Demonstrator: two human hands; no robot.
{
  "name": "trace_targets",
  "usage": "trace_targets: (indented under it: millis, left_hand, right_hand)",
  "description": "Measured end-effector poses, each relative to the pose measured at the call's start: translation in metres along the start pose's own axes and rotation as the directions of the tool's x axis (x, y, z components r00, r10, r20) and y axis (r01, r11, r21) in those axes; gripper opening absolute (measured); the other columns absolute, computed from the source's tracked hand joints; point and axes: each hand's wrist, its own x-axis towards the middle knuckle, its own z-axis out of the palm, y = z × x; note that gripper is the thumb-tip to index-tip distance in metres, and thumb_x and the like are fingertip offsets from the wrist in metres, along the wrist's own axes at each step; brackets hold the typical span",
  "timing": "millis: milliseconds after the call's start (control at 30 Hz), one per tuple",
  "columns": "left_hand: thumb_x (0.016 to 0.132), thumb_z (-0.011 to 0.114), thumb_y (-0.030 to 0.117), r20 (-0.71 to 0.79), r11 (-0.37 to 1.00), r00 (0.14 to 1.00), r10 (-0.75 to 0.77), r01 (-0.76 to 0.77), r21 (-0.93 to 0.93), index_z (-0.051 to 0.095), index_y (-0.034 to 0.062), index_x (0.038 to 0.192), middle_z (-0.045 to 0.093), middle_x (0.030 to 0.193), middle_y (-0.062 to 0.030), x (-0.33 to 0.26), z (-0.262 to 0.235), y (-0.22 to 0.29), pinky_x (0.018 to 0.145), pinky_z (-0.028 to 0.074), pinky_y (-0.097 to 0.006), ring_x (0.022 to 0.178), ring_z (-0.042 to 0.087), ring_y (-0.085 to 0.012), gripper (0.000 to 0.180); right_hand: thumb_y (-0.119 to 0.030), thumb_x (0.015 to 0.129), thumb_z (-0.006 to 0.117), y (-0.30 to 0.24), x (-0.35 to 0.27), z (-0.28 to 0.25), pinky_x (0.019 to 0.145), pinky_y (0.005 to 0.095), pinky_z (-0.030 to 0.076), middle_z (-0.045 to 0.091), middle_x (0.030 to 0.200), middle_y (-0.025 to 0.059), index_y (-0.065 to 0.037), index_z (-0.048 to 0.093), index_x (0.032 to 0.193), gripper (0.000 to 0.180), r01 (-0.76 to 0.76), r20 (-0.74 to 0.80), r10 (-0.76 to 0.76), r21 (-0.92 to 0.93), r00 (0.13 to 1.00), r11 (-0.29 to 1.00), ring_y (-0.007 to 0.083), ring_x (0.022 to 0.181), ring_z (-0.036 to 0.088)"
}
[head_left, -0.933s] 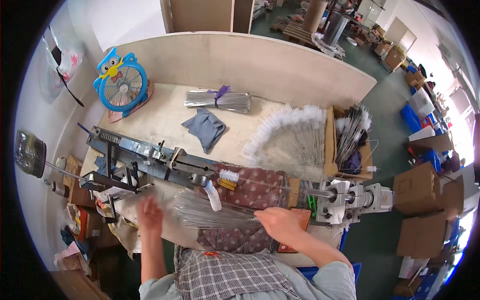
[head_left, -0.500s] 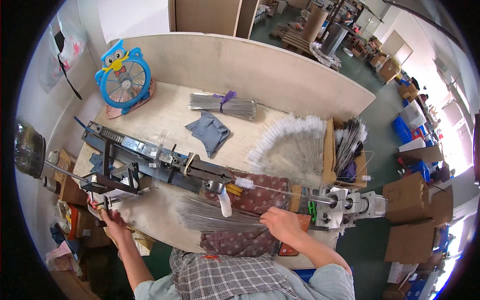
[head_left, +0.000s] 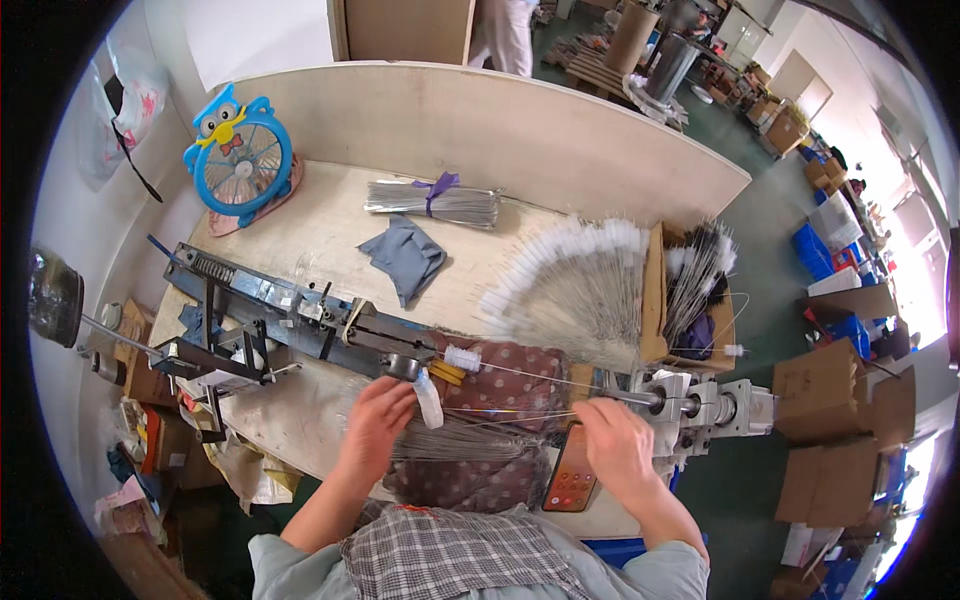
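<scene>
My left hand (head_left: 377,420) is beside the round metal part (head_left: 403,367) of the long bench machine (head_left: 290,308), fingers loosely bent with nothing visible in them. Pinched in my right hand (head_left: 612,440) are the ends of thin metal wires (head_left: 510,414), stretched leftward over the polka-dot cloth (head_left: 515,480). A white-bristled brush (head_left: 462,357) sits at the machine's end, its wire stem running right to the metal spindle (head_left: 640,398). More loose wires (head_left: 455,443) lie on the cloth. A whitish wrapped handle (head_left: 429,400) hangs below the round part.
Finished white brushes (head_left: 575,280) lie fanned at the back right, beside a cardboard box (head_left: 654,300) of more brushes. A tied wire bundle (head_left: 465,206), grey cloth (head_left: 404,258) and blue fan (head_left: 243,170) stand farther back. A phone (head_left: 572,470) lies near my right hand.
My left hand has left the crank at the far left and come over to the round metal part. My right hand has lifted wires and moved right. A person's legs have appeared at the back.
</scene>
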Motion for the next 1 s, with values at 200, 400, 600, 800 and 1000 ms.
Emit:
trace_targets:
  millis: [200, 400, 600, 800, 1000]
  left_hand:
    - [0.085, 0.06, 0.026, -0.015, 0.962, 0.963, -0.269, 0.267, -0.063, 0.051, 0.0076, 0.092, 0.051, 0.067, -0.0007, -0.034, 0.102, -0.001, 0.053, 0.038, -0.025, 0.055, 0.048, -0.0121, 0.022]
    - [0.092, 0.041, 0.045, 0.343, 0.818, 0.873, -0.347, 0.461, -0.345, 0.061, 0.0083, 0.083, 0.049, 0.057, -0.002, -0.028, 0.045, 0.066, 0.053, 0.041, -0.031, 0.048, 0.042, -0.0134, 0.043]
    - [0.094, 0.045, 0.037, 0.371, 0.836, 0.784, -0.498, 0.548, -0.036, 0.06, 0.007, 0.1, 0.055, 0.067, -0.0024, -0.025, 0.013, 0.019, 0.06, 0.046, -0.03, 0.055, 0.049, -0.0124, 0.034]
    - [0.093, 0.052, 0.031, 0.525, 0.745, 0.578, -0.625, 0.643, 0.178, 0.045, 0.0064, 0.129, 0.063, 0.086, -0.0051, 0.016, 0.059, -0.045, 0.069, 0.048, -0.032, 0.07, 0.056, -0.0136, 0.044]
    - [0.096, 0.049, 0.027, 0.641, 0.913, 0.682, -0.353, 0.102, 0.394, 0.051, 0.0027, 0.125, 0.064, 0.084, -0.0047, 0.031, 0.113, -0.05, 0.068, 0.048, -0.025, 0.074, 0.057, -0.0099, 0.038]
  right_hand:
    - [-0.002, 0.068, 0.058, 0.017, 0.03, 0.014, 0.066, 0.0348, 0.051, 0.058, 0.096, 0.0073, -0.006, 0.06, 0.086, 0.019, 0.148, 0.05, -0.15, 0.037, 0.987, 0.988, 0.0251, 0.077, 0.061]
    - [-0.003, 0.072, 0.057, 0.034, 0.073, 0.021, 0.06, 0.0395, 0.052, 0.058, 0.086, 0.0108, -0.006, 0.06, 0.08, 0.009, 0.01, 0.285, 0.057, -0.227, 0.957, 0.974, 0.03, 0.073, 0.064]
    - [-0.01, 0.079, 0.058, 0.04, 0.085, -0.01, 0.06, 0.0376, 0.051, 0.063, 0.087, 0.0097, -0.008, 0.066, 0.083, 0.009, -0.007, 0.223, 0.011, -0.02, 0.975, 1.0, 0.0269, 0.073, 0.065]
    - [-0.018, 0.08, 0.062, 0.077, 0.064, -0.03, 0.072, 0.0345, 0.05, 0.068, 0.087, 0.0085, -0.012, 0.07, 0.092, 0.017, -0.524, 0.451, 0.37, 0.284, 0.812, 0.803, 0.0248, 0.077, 0.065]
    - [-0.02, 0.08, 0.061, 0.073, 0.045, -0.037, 0.075, 0.0358, 0.049, 0.067, 0.09, 0.0097, -0.012, 0.067, 0.098, 0.021, -0.349, 0.479, 0.194, 0.26, 0.856, 0.9, 0.0293, 0.083, 0.063]
